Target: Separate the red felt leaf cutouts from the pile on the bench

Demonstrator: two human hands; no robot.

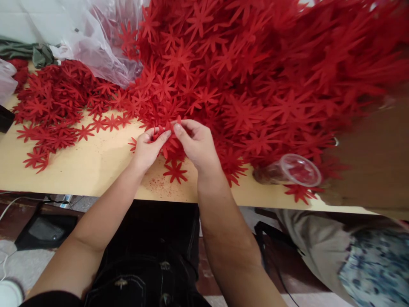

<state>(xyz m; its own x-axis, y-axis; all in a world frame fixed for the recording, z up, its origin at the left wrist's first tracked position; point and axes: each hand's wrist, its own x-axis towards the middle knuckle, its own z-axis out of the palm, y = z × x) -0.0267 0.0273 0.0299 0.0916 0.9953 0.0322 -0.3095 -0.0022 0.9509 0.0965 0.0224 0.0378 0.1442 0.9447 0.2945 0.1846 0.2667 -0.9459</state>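
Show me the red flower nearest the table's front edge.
The red flower just in front of the clear cup; its petals nearly reach the table edge, while the others lie farther back.

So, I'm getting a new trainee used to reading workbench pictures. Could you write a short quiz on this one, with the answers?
1. True or false: the left hand and the right hand are far apart, at opposite ends of the table.
2. Multiple choice: seen in this picture, where is the clear cup relative to the right hand?
a) to its left
b) to its right
c) underneath it
3. Fill in the missing word: the flower-shaped pieces heaped behind the hands are ____ in colour.

Key
1. False: they are close together, pinching flower-shaped pieces.
2. b
3. red
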